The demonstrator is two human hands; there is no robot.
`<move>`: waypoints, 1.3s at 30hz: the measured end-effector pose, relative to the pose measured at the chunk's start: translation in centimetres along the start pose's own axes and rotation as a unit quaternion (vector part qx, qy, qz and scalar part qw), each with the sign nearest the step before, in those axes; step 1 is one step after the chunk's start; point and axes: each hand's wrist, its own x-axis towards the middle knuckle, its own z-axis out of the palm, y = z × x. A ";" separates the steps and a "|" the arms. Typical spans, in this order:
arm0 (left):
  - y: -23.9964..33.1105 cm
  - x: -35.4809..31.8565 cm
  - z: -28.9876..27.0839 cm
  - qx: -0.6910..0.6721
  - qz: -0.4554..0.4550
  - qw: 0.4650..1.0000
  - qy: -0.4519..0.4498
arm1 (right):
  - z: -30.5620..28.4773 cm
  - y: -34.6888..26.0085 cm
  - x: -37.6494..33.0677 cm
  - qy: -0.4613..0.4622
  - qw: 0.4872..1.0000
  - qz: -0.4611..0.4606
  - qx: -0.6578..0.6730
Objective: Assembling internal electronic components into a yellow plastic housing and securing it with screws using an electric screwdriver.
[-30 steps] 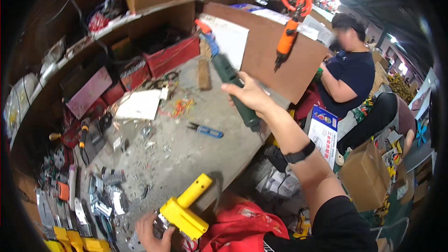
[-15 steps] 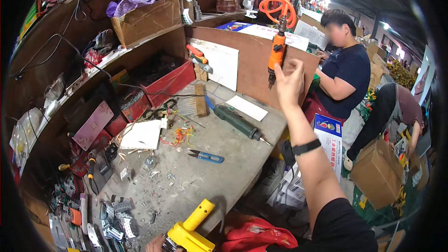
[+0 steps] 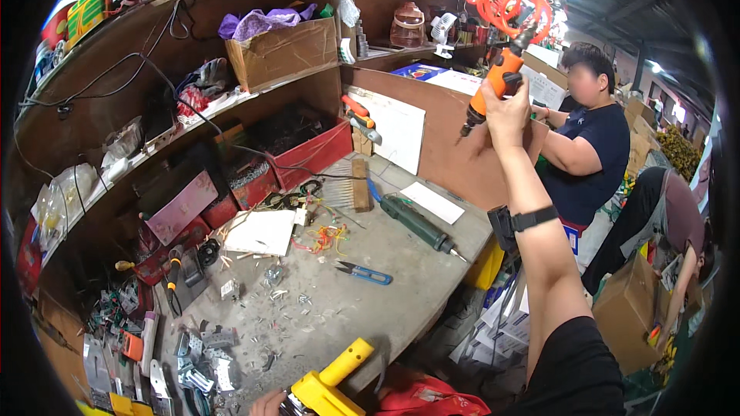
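Note:
My right hand is raised and wrapped round an orange screwdriver, which hangs on a coiled orange air hose. The driver leans, its bit pointing down and left. At the lower edge, my left hand grips the side of a yellow-bodied power tool with a thick yellow handle; most of that hand is cut off by the picture's edge. On the grey worktable between them lie blue thread snips and a dark green electric screwdriver.
Small metal parts lie at the table's left. A red parts bin stands at the back, and a brown board at the far edge. A co-worker is beyond it; another person bends over a carton at right.
My right hand has closed round the hanging orange screwdriver, which now tilts. Earlier the hand was beside it with fingers apart. The view has shifted, so the table sits further right.

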 end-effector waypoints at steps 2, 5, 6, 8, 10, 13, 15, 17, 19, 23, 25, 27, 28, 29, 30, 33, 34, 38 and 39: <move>-0.3 -0.9 -0.2 0.015 0.001 1.000 0.012 | -1.3 -3.9 0.0 -0.031 0.998 0.020 0.056; 2.4 0.4 -2.0 0.007 0.053 0.996 0.073 | -4.2 -11.3 -4.8 -0.238 0.900 0.131 0.340; 3.8 0.6 -2.4 -0.014 0.039 0.997 0.068 | -5.7 -13.7 -7.3 -0.282 0.862 0.191 0.374; 6.8 2.4 -3.2 -0.104 0.027 0.994 0.006 | -8.7 -17.8 -12.0 -0.363 0.763 0.286 0.452; 8.3 5.0 -2.0 -0.378 -0.006 0.909 -0.176 | -12.0 -19.9 -16.7 -0.438 0.690 0.348 0.459; 11.3 3.7 -0.6 -0.533 -0.069 0.819 -0.203 | -16.5 -23.3 -19.1 -0.531 0.628 0.396 0.409; 10.6 1.3 0.1 -0.541 -0.077 0.824 -0.151 | -16.6 -22.9 -19.5 -0.590 0.689 0.300 0.295; 9.7 -0.4 -0.5 -0.504 -0.098 0.848 -0.131 | -16.4 -20.0 -19.5 -0.683 0.542 0.217 0.439; 9.1 -1.1 -1.0 -0.468 -0.103 0.869 -0.122 | -17.3 -18.2 -19.8 -0.686 0.476 0.325 0.444; 8.8 -1.9 -1.5 -0.428 -0.093 0.890 -0.126 | -18.7 -18.1 -20.6 -0.672 0.419 0.374 0.483; 8.8 -1.9 -2.1 -0.373 -0.074 0.912 -0.154 | -19.1 -18.5 -20.7 -0.653 0.418 0.405 0.484; 8.4 -2.0 -2.1 -0.369 -0.064 0.915 -0.152 | -19.3 -17.6 -20.8 -0.668 0.408 0.386 0.488; 8.2 -1.9 -2.3 -0.359 -0.059 0.917 -0.164 | -19.4 -17.8 -20.6 -0.679 0.410 0.391 0.467; 8.1 -1.9 -2.4 -0.348 -0.054 0.919 -0.176 | -19.5 -17.8 -20.8 -0.679 0.410 0.392 0.466; 8.0 -1.8 -2.3 -0.349 -0.054 0.919 -0.176 | -19.7 -17.6 -20.9 -0.678 0.432 0.380 0.458; 7.7 -1.7 -2.2 -0.369 -0.054 0.911 -0.176 | -19.4 -18.6 -19.9 -0.694 0.497 0.332 0.402; 7.7 -1.6 -2.4 -0.394 -0.068 0.898 -0.184 | -19.2 -19.2 -19.5 -0.707 0.538 0.293 0.353; 7.7 -1.6 -1.4 -0.468 -0.093 0.862 -0.169 | -18.8 -20.3 -18.7 -0.673 0.704 -0.110 0.198; 7.6 -1.4 -1.5 -0.469 -0.092 0.862 -0.171 | -18.5 -20.4 -18.5 -0.673 0.705 -0.109 0.196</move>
